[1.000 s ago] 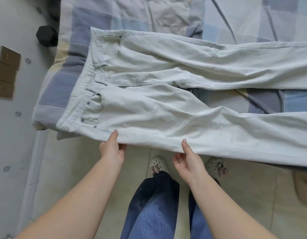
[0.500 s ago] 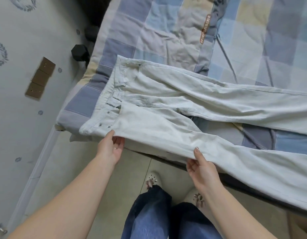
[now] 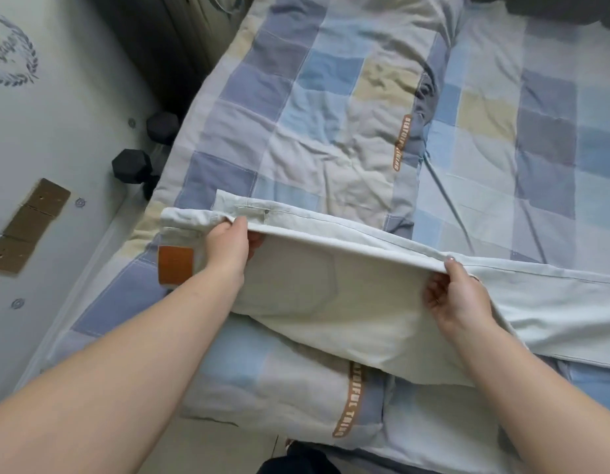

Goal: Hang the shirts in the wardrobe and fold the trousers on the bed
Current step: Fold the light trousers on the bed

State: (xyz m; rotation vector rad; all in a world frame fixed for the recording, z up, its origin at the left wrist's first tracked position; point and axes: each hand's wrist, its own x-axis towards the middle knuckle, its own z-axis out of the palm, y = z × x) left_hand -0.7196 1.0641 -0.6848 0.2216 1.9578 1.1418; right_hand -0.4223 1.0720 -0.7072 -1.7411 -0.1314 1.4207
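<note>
Pale grey-white trousers [image 3: 331, 313] lie across the bed [image 3: 331, 114], waistband to the left, legs running off to the right. The near leg is lifted and turned over onto the far one, so the back side with an orange-brown waist patch [image 3: 175, 266] faces up. My left hand [image 3: 230, 249] grips the raised edge near the waistband. My right hand [image 3: 456, 295] pinches the same edge further along the leg. No shirts are in view.
The bed carries a checked blue, grey and beige quilt. Two black dumbbells [image 3: 132, 165] sit on the floor in the gap by the left wall. Brown cardboard pieces [image 3: 26, 230] are stuck on that wall. A dark item lies at the bed's far right corner.
Both hands have lifted the near trouser leg from the bed's front edge and swung it away from me over the other leg. My view has moved forward over the bed.
</note>
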